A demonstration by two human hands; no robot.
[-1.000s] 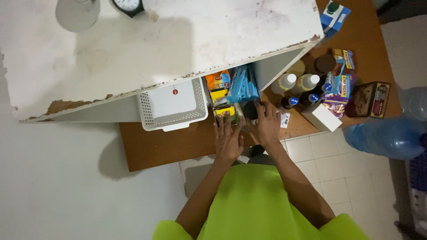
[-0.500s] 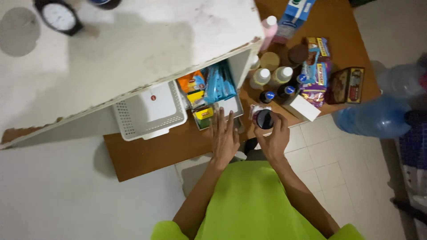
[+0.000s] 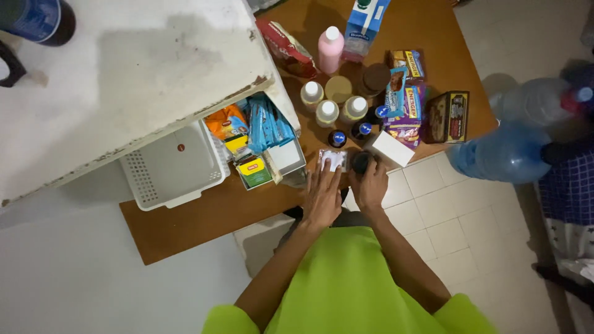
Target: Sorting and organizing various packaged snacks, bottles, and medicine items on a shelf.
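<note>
At mid-frame, both hands work a small dark jar [image 3: 362, 162] on the wooden table [image 3: 185, 229].
Right hand [image 3: 370, 185] grips the jar; left hand [image 3: 323, 196] lies flat, fingers spread, on a small white packet [image 3: 333, 159]. Bottles [image 3: 327, 112] stand untouched above.

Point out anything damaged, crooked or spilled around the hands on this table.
The white cabinet top is damaged: its front edge is chipped and its paint worn. The white basket beneath it sits askew. Nothing looks spilled. The left hand rests by a small white packet; the right hand grips a dark jar.
</note>
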